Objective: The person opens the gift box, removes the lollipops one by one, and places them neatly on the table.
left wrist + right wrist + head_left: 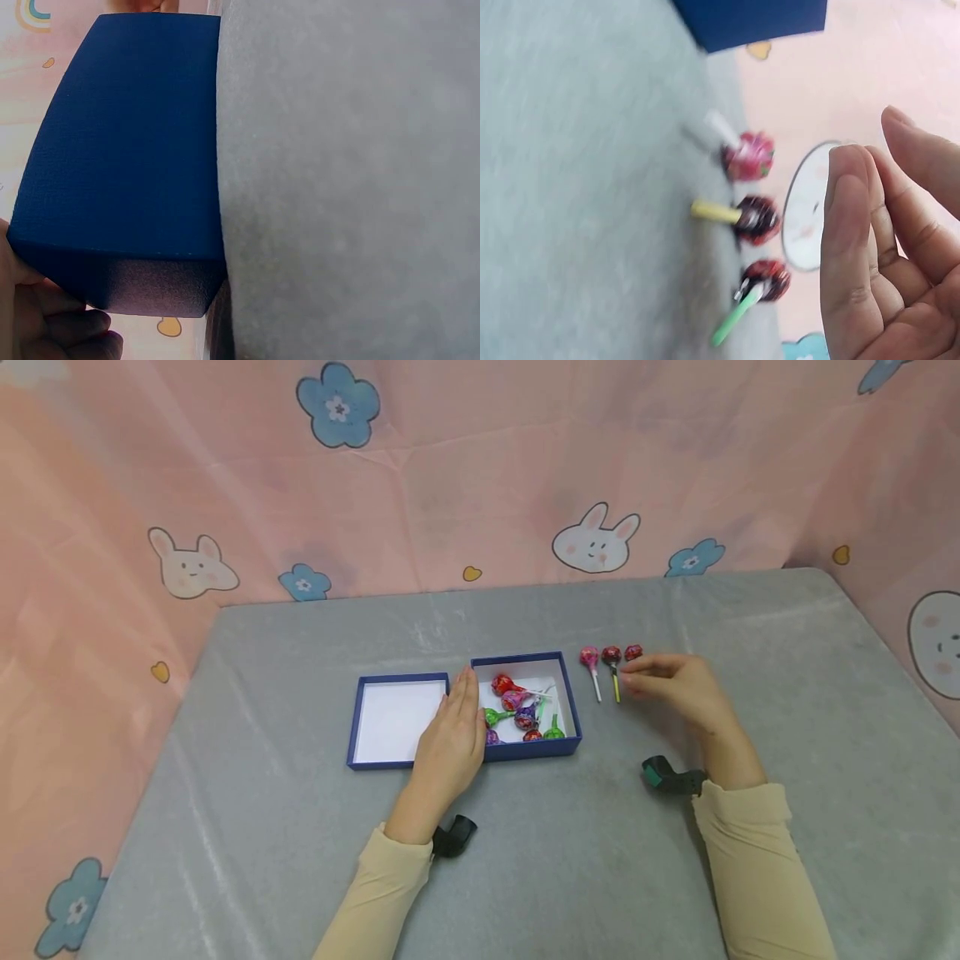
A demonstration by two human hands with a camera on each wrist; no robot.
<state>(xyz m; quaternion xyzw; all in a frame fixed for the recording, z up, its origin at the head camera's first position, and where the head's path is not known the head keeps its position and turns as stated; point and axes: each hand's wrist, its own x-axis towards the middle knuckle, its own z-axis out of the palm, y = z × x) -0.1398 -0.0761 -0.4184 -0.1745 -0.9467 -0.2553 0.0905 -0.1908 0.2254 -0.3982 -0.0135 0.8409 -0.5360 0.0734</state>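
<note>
My left hand point(450, 739) lies with straight fingers along the left side of a blue box point(532, 749). In the left wrist view, its fingers point(79, 330) are beside the box's blue wall point(127, 150). Inside the box are several wrapped lollipops, among them a red one point(502, 684) and a green one point(554, 731). My right hand point(678, 693) hovers by a row of three lollipops: pink point(750, 157), dark red with a yellow stick point(759, 220), and red with a green stick point(769, 280). Its thumb and fingers are apart, with nothing between them.
A shallow blue tray with a white inside point(390, 718), like the box's lid, lies left of the box. Grey cloth covers the table point(262, 827). A pink printed curtain point(465, 485) hangs behind and at the sides.
</note>
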